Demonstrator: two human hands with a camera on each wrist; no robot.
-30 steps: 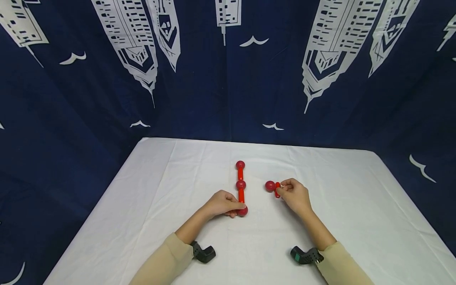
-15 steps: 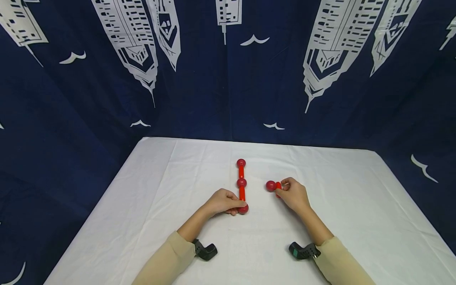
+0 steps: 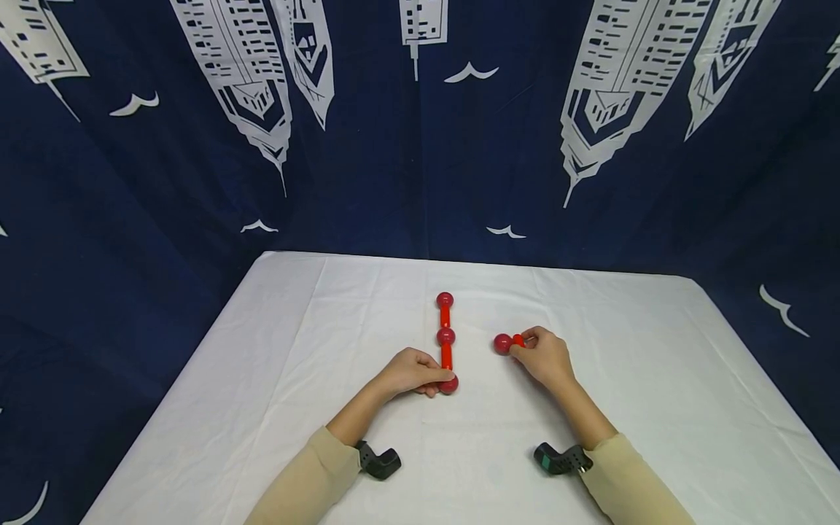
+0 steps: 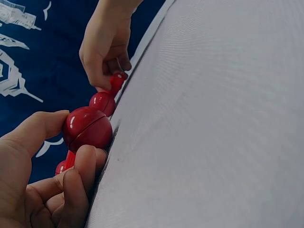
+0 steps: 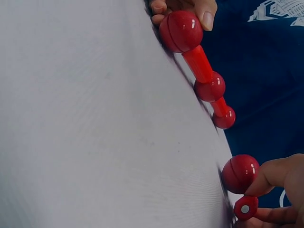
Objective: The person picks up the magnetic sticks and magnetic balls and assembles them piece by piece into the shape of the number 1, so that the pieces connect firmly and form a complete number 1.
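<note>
A straight chain of red balls and rods lies on the white cloth, running away from me. My left hand pinches its near ball between thumb and fingers. Beyond that ball come a red rod, a middle ball, a second rod and the far ball. To the right, my right hand pinches a short red rod with a silver disc on its end. A separate red ball sits against this rod; whether they are joined I cannot tell. Fingers partly hide the rod in the head view.
The table's white cloth spreads around both hands. Behind its far edge hangs a dark blue curtain printed with white buildings and birds. Black wrist cameras stick out from both sleeves.
My right hand has turned the short rod, so less of it shows in the head view. The separate ball has shifted slightly right with it. The left hand still holds the chain's near ball.
</note>
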